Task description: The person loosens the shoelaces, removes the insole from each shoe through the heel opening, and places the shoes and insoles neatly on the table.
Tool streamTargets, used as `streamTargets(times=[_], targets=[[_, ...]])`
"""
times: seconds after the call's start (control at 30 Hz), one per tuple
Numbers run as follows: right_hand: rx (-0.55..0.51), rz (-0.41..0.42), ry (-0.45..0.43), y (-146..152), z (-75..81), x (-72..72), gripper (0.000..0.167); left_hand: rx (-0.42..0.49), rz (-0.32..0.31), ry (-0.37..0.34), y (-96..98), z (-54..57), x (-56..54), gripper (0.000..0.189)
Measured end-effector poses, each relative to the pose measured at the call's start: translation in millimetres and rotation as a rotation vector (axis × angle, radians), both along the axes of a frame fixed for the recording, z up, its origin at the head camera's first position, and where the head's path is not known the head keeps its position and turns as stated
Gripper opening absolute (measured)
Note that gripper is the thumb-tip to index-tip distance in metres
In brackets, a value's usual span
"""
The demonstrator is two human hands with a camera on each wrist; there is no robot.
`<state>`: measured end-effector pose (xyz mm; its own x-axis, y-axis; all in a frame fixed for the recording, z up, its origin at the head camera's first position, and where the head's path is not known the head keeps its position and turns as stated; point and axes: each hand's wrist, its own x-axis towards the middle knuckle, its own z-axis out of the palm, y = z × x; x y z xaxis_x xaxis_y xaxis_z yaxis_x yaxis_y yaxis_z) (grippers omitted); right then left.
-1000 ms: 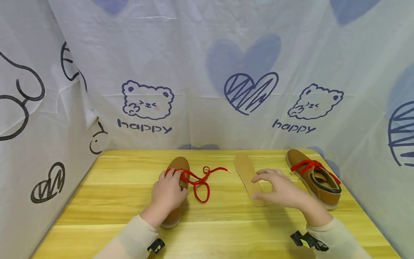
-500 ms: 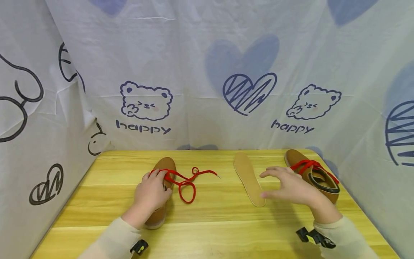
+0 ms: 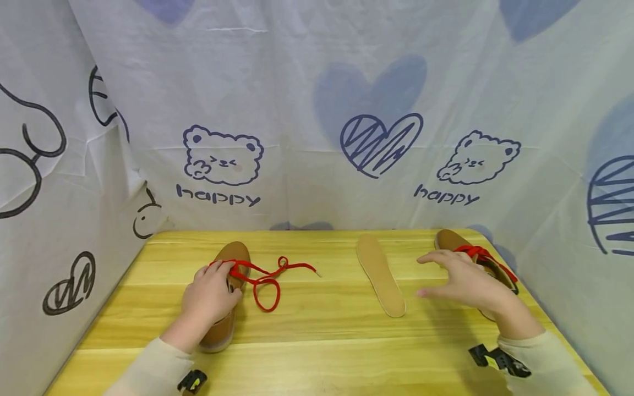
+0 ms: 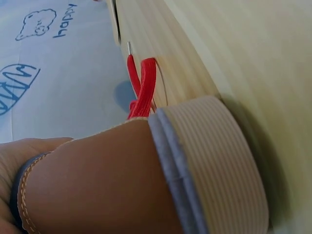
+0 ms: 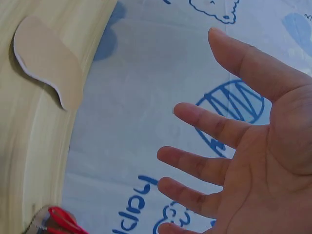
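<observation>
My left hand [image 3: 210,294] lies over a brown shoe [image 3: 218,336] at the left of the table, its fingers curled round the upper. In the left wrist view the heel of that shoe [image 4: 107,165] and its pale ribbed sole fill the lower part. From the shoe a loose red lace [image 3: 299,265] trails to the right with a loop in it. My right hand [image 3: 465,280] hovers with fingers spread, holding nothing, and partly covers a second brown shoe [image 3: 449,240] with a red lace. A tan insole [image 3: 381,278] lies flat to the left of that hand.
The wooden table [image 3: 317,357] meets a white printed cloth [image 3: 297,110] along its back edge. The same kind of cloth hangs at both sides.
My left hand has slid the shoe and its loose lace to the left. My right hand has drawn back to the right, away from the insole and across the second shoe.
</observation>
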<state>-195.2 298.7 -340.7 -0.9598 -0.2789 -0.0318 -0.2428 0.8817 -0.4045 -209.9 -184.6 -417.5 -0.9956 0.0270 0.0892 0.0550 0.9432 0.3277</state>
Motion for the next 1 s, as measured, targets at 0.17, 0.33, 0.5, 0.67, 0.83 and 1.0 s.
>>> streamTargets(times=[0.17, 0.33, 0.5, 0.67, 0.83, 1.0], targets=[[0.001, 0.001, 0.015, 12, 3.0, -0.4, 0.082, -0.012, 0.001, -0.004, -15.1, 0.0, 3.2, 0.061], [0.011, 0.009, 0.042, 23, 6.7, -1.9, 0.089, -0.030, -0.005, 0.005, -31.1, 0.1, 5.6, 0.061], [0.067, -0.015, 0.063, 32, 10.1, -3.4, 0.091, -0.031, 0.004, -0.014, -47.1, 3.1, 7.0, 0.063], [0.103, -0.036, 0.066, 41, 11.8, -5.2, 0.091, -0.039, 0.006, -0.031, -63.9, 4.2, 7.1, 0.065], [0.097, -0.043, 0.045, 49, 13.4, -6.7, 0.096, -0.043, 0.020, -0.047, -76.4, 4.5, 6.9, 0.066], [0.116, -0.055, 0.011, 55, 16.6, -9.8, 0.101, -0.042, 0.035, -0.060, -88.7, 4.1, 8.1, 0.068]])
